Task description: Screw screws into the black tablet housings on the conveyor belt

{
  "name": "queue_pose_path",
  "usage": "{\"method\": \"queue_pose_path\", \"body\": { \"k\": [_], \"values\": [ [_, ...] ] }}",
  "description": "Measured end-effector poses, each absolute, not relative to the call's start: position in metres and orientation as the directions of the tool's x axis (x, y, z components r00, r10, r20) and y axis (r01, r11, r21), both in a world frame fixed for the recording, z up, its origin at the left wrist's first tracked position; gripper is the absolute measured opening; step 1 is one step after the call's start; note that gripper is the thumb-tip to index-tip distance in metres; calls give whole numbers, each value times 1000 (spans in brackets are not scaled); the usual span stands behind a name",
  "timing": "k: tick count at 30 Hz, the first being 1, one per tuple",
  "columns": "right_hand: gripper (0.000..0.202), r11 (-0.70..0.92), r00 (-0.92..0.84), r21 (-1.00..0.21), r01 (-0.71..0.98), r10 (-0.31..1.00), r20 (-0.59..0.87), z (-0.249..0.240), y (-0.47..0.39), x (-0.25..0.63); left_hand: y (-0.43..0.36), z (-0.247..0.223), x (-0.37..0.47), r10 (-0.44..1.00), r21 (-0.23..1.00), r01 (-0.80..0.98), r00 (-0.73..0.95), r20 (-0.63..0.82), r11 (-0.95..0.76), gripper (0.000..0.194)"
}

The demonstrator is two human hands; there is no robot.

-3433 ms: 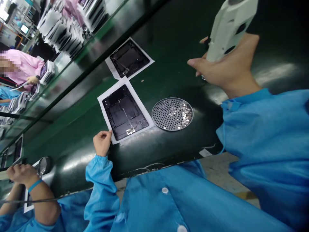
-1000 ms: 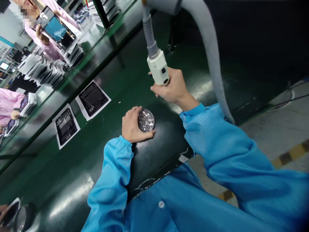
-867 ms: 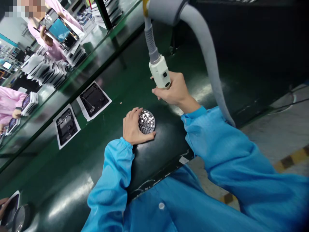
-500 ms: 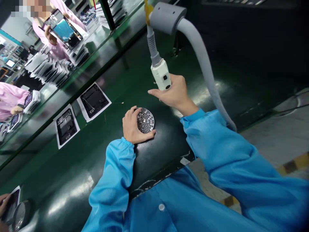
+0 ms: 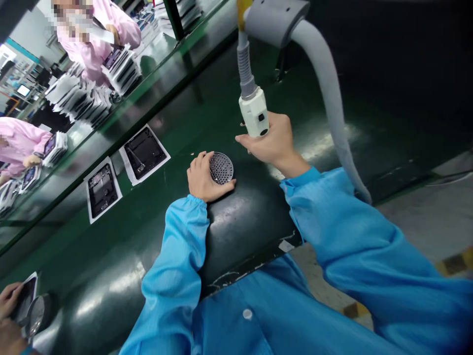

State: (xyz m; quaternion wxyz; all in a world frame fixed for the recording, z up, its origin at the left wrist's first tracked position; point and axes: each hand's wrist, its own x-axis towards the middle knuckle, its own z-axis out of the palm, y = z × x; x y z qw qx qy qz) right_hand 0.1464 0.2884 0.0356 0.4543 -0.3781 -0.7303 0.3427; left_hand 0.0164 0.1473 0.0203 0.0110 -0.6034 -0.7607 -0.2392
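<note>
My left hand is wrapped round the left side of a round metal dish with a perforated face, which rests on the dark green table. Its thumb lies along the dish's near edge. To the right and farther up, my right hand grips a pale handheld device with a dark square spot and a ribbed grey hose at its top. The fingers behind the device are mostly hidden.
Two opened flat devices lie on white sheets at the left. A thick grey hose curves down past my right arm. Another person's hands are at the lower left. People in pink work beyond the rail beside stacks.
The dish and my left hand appear slightly higher in view. My right hand and the pale device appear a little farther right. The person at the back has lowered the blue-screened device out of sight.
</note>
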Motion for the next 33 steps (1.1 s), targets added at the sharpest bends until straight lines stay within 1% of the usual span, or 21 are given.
{"method": "queue_pose_path", "body": {
  "k": [3, 5, 7, 9, 11, 13, 16, 18, 19, 20, 22, 23, 24, 25, 26, 27, 28, 29, 30, 31, 33],
  "values": [
    [22, 478, -300, -843, 248, 865, 402, 36, 287, 146, 155, 26, 23, 912, 294, 907, -364, 190, 301, 93],
    [22, 471, -302, -845, 252, 868, 394, 36, 286, 145, 156, 33, 28, 888, 268, 883, -433, 154, 385, 92],
    [21, 465, -311, -850, 248, 869, 384, 36, 287, 145, 154, 40, 27, 854, 282, 844, -504, 125, 457, 83],
    [20, 459, -324, -855, 241, 869, 375, 37, 287, 145, 150, 48, 20, 823, 319, 794, -564, 67, 518, 70],
    [20, 456, -331, -858, 237, 868, 370, 37, 288, 145, 145, 54, 10, 813, 334, 767, -583, 4, 549, 56],
    [20, 454, -336, -859, 236, 868, 366, 37, 289, 146, 139, 55, 3, 830, 332, 776, -556, -41, 536, 44],
    [20, 458, -350, -861, 220, 861, 368, 37, 290, 146, 129, 51, 5, 863, 355, 803, -504, -23, 479, 32],
    [21, 468, -357, -860, 205, 854, 379, 36, 291, 146, 122, 46, 15, 863, 422, 786, -506, 20, 451, 32],
    [21, 473, -356, -858, 201, 851, 386, 36, 291, 146, 119, 44, 21, 858, 485, 754, -513, 14, 443, 36],
    [22, 478, -353, -855, 198, 849, 393, 36, 292, 146, 116, 42, 28, 857, 569, 697, -515, -25, 436, 42],
    [23, 490, -344, -849, 196, 846, 408, 36, 292, 145, 110, 38, 36, 861, 748, 507, -479, -170, 429, 51],
    [23, 496, -341, -846, 195, 843, 415, 36, 292, 145, 107, 36, 37, 862, 807, 403, -448, -238, 432, 52],
    [24, 501, -340, -843, 196, 841, 421, 37, 292, 145, 104, 34, 34, 858, 836, 328, -429, -284, 440, 51],
    [24, 504, -339, -841, 197, 840, 423, 37, 292, 145, 101, 32, 29, 847, 839, 300, -437, -302, 453, 49],
    [25, 503, -338, -840, 201, 841, 423, 38, 291, 145, 98, 31, 21, 831, 821, 325, -476, -288, 470, 45],
    [26, 500, -336, -841, 206, 844, 419, 38, 291, 145, 95, 30, 9, 813, 776, 399, -531, -240, 489, 40],
    [27, 493, -334, -844, 212, 848, 412, 39, 291, 145, 93, 30, -4, 797, 697, 504, -581, -162, 509, 34],
    [28, 487, -333, -846, 218, 852, 404, 39, 290, 145, 90, 32, -19, 787, 582, 615, -613, -71, 532, 29],
    [29, 482, -333, -847, 222, 854, 399, 40, 290, 145, 88, 35, -35, 783, 435, 709, -622, 12, 556, 26],
    [30, 480, -336, -848, 223, 855, 395, 40, 290, 145, 87, 39, -51, 791, 261, 774, -609, 60, 577, 25],
    [30, 478, -344, -849, 225, 854, 390, 39, 289, 145, 85, 51, -82, 806, -67, 803, -590, 45, 592, 27]
  ]
}}
